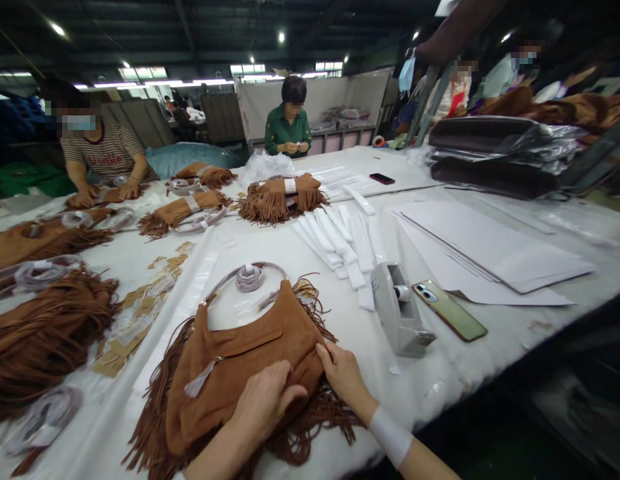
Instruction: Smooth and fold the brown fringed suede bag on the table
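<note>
A brown suede handbag with long fringe lies flat on the white table in front of me, its strap wrapped in pale paper at the top. My left hand rests on the bag's lower edge with the fingers curled and pressed into the suede. My right hand grips the bag's right lower corner, fingers bent over the edge. A white band sits on my right wrist.
A tape dispenser and a phone lie right of the bag. White paper strips, sheets, card tags and more fringed bags cover the table. Two people work at the far side.
</note>
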### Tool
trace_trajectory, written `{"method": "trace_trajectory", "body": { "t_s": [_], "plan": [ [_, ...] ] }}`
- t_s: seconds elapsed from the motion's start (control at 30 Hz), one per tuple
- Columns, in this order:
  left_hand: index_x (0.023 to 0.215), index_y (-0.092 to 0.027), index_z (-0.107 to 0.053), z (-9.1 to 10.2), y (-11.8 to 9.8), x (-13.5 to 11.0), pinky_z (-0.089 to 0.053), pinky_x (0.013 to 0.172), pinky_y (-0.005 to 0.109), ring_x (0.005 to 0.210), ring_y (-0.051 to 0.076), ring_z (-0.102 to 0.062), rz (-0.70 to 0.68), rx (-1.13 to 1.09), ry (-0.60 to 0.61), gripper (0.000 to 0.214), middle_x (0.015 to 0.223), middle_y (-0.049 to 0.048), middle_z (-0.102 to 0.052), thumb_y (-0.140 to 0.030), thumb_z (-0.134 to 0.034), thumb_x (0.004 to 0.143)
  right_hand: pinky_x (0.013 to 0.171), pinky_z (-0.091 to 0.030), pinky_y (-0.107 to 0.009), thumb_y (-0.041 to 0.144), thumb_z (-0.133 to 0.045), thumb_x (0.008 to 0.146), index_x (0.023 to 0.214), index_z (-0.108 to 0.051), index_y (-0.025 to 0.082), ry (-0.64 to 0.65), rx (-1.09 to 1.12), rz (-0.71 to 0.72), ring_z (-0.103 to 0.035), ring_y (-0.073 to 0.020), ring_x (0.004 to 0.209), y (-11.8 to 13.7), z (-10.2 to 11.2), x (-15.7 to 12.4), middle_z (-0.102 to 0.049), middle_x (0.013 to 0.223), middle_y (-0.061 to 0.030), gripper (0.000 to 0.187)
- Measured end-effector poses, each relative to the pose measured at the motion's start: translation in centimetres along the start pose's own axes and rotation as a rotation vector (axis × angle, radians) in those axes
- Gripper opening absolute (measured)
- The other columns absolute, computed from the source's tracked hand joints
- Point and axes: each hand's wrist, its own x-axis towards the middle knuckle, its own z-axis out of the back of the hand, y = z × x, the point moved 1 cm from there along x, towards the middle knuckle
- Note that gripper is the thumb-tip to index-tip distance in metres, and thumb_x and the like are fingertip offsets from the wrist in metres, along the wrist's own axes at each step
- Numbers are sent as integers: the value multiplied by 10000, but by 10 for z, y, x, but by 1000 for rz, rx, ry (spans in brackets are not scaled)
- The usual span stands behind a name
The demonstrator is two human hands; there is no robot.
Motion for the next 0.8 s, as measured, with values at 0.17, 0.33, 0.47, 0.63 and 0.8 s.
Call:
{"method": "trace_trajectory", "body": {
  "t_s": [0.17,0.33,0.47,0.63,0.8],
  "plan": [
    [971,-167,-547,-2,-24,10,-455,804,393,973,298,-564,80,220,-7,542,1026,82,-597,-497,-802,626,518,-295,-276,468,-211,997,733,-521,215,-57,-36,3,-568,-163,517,3,-5,5,-596,579,-16,479],
    [962,-151,-571,-6,-31,18,-444,825,379,925,254,-586,69,262,6,131,956,88,-626,-157,-517,843,503,-317,-287,445,-183,1001,754,-539,211,-75,-61,21,-551,-176,509,4,5,3,-575,574,-24,492],
    [954,-165,-578,2,-21,18,-446,782,331,907,232,-606,44,169,68,127,959,78,-651,-191,-486,871,779,-455,-353,566,-412,926,1019,-560,179,-65,1,276,-601,-236,904,22,32,-3,-642,961,-108,425],
    [1139,-207,-521,19,6,-27,-429,833,381,942,253,-573,16,124,-66,409,1007,48,-635,-317,-673,776,930,-421,-455,489,-824,619,1150,-536,174,199,-23,713,-540,-271,998,57,38,-14,-610,1077,-101,681],
    [1195,-248,-512,3,35,-95,-303,1019,512,1103,304,-476,153,275,-440,560,1184,88,-541,-318,-760,698,966,-379,-495,380,-838,615,1169,-544,187,206,-99,779,-493,-298,1057,74,24,-21,-566,1131,-113,656]
  ]
}}
